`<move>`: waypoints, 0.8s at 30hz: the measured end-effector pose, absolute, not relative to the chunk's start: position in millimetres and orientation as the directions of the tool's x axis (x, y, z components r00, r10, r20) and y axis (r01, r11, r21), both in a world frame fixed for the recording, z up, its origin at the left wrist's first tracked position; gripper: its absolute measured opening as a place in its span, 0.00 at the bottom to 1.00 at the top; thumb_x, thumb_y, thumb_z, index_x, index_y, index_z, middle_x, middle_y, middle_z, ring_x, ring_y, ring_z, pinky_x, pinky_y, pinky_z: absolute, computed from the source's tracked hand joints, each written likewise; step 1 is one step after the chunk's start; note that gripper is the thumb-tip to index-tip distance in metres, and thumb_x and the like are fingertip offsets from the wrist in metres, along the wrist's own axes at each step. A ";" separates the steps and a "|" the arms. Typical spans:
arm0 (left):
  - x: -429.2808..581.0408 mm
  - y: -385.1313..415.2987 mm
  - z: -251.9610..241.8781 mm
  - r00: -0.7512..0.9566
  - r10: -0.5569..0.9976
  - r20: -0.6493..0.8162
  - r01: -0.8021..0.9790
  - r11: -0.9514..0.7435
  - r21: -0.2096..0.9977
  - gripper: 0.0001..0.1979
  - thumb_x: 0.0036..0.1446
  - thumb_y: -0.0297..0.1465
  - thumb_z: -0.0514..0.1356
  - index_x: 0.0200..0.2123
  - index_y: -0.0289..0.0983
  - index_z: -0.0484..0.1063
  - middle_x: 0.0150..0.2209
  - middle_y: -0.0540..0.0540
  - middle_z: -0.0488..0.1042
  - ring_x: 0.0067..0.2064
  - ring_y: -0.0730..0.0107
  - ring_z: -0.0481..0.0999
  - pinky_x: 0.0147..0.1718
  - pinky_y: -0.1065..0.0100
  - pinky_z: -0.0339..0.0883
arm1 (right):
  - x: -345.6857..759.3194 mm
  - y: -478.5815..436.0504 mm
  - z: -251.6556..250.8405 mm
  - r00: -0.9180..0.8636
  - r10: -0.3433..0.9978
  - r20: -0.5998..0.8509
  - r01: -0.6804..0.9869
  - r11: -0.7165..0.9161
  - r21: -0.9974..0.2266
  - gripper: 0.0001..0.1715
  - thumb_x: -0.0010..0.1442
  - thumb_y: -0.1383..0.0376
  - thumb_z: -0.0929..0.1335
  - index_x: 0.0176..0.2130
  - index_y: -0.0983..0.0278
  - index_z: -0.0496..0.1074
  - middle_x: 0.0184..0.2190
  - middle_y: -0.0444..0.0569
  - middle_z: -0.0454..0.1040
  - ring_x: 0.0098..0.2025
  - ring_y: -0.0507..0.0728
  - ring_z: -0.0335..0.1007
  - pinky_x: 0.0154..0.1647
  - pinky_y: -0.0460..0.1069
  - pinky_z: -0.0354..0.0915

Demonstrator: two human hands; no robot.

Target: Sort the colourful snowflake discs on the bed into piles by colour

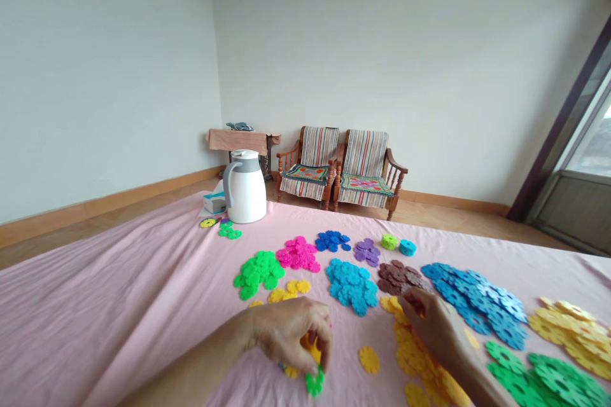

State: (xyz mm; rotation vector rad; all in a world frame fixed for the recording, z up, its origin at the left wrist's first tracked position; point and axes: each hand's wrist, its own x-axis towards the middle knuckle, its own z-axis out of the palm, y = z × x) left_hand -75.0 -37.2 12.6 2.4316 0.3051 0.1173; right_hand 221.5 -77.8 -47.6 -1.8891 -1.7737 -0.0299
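My left hand [298, 331] is closed low over the cloth, its fingertips pinched around interlocking snowflake discs: a green disc [315, 383] hangs below and a yellow disc [312, 350] shows inside the curled fingers. Other parts of what it holds are hidden by the hand. My right hand [436, 321] is curled over the upper end of a pile of yellow discs [411, 353], fingertips together; whatever is in them is hidden. One loose yellow disc [369, 360] lies between the hands. Small yellow discs [289, 291] lie just beyond my left hand.
Sorted disc piles spread over the pink cloth [157, 305]: green [260, 272], pink [299, 254], light blue [352, 285], brown [401, 276], purple [367, 252], dark blue [332, 241]. Larger discs lie at right. A white jug [248, 191] stands at the back left; two chairs [365, 172] lie beyond.
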 end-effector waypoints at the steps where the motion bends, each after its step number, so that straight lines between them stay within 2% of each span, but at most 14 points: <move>1: -76.3 -36.0 14.1 0.962 0.273 0.005 0.200 -0.718 0.666 0.03 0.44 0.29 0.64 0.27 0.38 0.75 0.29 0.51 0.68 0.32 0.72 0.68 0.29 0.75 0.62 | 221.5 -77.7 -48.1 0.133 0.915 0.380 0.931 0.017 -0.365 0.13 0.54 0.61 0.60 0.23 0.61 0.67 0.19 0.42 0.69 0.23 0.53 0.64 0.23 0.46 0.54; 4: -85.3 -26.2 20.3 0.903 0.430 -0.013 0.308 -0.625 0.718 0.05 0.44 0.25 0.61 0.28 0.36 0.73 0.28 0.52 0.70 0.31 0.73 0.69 0.29 0.75 0.63 | 221.7 -77.4 -49.2 0.129 0.913 0.387 0.932 0.021 -0.361 0.14 0.55 0.61 0.59 0.22 0.61 0.66 0.19 0.42 0.69 0.24 0.53 0.64 0.23 0.46 0.55; 6: -95.8 -14.3 23.0 0.797 0.604 0.007 0.433 -0.579 0.691 0.07 0.44 0.23 0.58 0.29 0.35 0.72 0.27 0.52 0.71 0.29 0.73 0.69 0.28 0.75 0.62 | 222.0 -76.9 -49.9 0.121 0.915 0.385 0.934 0.026 -0.355 0.14 0.55 0.62 0.59 0.22 0.61 0.65 0.19 0.42 0.68 0.24 0.53 0.64 0.24 0.46 0.55; 8: -109.0 0.0 22.6 0.633 0.768 0.092 0.582 -0.552 0.597 0.07 0.44 0.23 0.56 0.28 0.34 0.71 0.26 0.51 0.71 0.28 0.73 0.69 0.27 0.75 0.61 | 222.4 -76.2 -50.7 0.108 0.919 0.379 0.936 0.034 -0.349 0.13 0.55 0.62 0.59 0.22 0.61 0.65 0.19 0.42 0.68 0.24 0.53 0.64 0.24 0.46 0.54; 11: -129.1 18.8 19.2 0.423 0.886 0.187 0.783 -0.462 0.417 0.07 0.44 0.22 0.54 0.26 0.35 0.70 0.24 0.52 0.72 0.27 0.72 0.70 0.27 0.74 0.60 | 222.8 -75.4 -51.8 0.089 0.921 0.378 0.937 0.051 -0.345 0.13 0.55 0.62 0.59 0.22 0.61 0.64 0.19 0.42 0.68 0.24 0.53 0.64 0.24 0.46 0.54; 14: -141.6 26.3 19.6 0.339 0.908 0.246 0.840 -0.410 0.355 0.08 0.43 0.20 0.53 0.26 0.35 0.70 0.26 0.49 0.72 0.31 0.70 0.70 0.31 0.72 0.60 | 222.8 -75.1 -52.4 0.096 0.918 0.385 0.933 0.051 -0.355 0.13 0.56 0.62 0.59 0.22 0.61 0.65 0.19 0.43 0.68 0.24 0.53 0.64 0.24 0.46 0.54; 17: -141.6 20.7 25.1 0.415 0.876 0.247 0.797 -0.480 0.366 0.07 0.43 0.21 0.55 0.26 0.36 0.70 0.30 0.49 0.73 0.34 0.69 0.70 0.34 0.72 0.61 | 222.5 -75.5 -52.1 0.101 0.922 0.375 0.930 0.046 -0.364 0.14 0.56 0.63 0.59 0.23 0.61 0.65 0.19 0.43 0.68 0.24 0.53 0.64 0.24 0.46 0.55; 19: -136.4 12.4 28.2 0.598 0.796 0.091 0.693 -0.572 0.439 0.05 0.43 0.23 0.57 0.26 0.36 0.71 0.29 0.51 0.72 0.32 0.71 0.69 0.31 0.73 0.61 | 222.3 -75.9 -51.6 0.098 0.924 0.370 0.932 0.045 -0.358 0.14 0.56 0.63 0.59 0.23 0.61 0.65 0.19 0.43 0.68 0.24 0.53 0.64 0.24 0.46 0.55; 21: -129.6 3.3 28.9 0.759 0.642 -0.106 0.590 -0.611 0.528 0.02 0.42 0.27 0.60 0.25 0.36 0.71 0.27 0.52 0.71 0.28 0.73 0.68 0.26 0.75 0.59 | 221.9 -76.4 -51.0 0.099 0.924 0.370 0.934 0.042 -0.355 0.13 0.56 0.63 0.59 0.22 0.61 0.65 0.19 0.43 0.68 0.24 0.53 0.64 0.24 0.46 0.55; 22: -126.2 -0.8 28.2 0.794 0.586 -0.165 0.569 -0.619 0.541 0.04 0.41 0.28 0.62 0.25 0.36 0.71 0.26 0.53 0.71 0.27 0.74 0.68 0.23 0.76 0.58 | 221.7 -76.6 -50.8 0.099 0.923 0.372 0.933 0.044 -0.358 0.13 0.55 0.63 0.59 0.22 0.61 0.65 0.19 0.43 0.68 0.24 0.53 0.64 0.24 0.46 0.55; 24: -119.9 -7.1 25.6 0.807 0.563 -0.179 0.566 -0.653 0.503 0.09 0.37 0.28 0.66 0.25 0.36 0.70 0.25 0.54 0.69 0.25 0.75 0.66 0.21 0.76 0.55 | 221.2 -76.9 -50.4 0.100 0.919 0.381 0.930 0.050 -0.364 0.13 0.55 0.64 0.59 0.22 0.61 0.64 0.19 0.42 0.69 0.24 0.53 0.64 0.25 0.46 0.55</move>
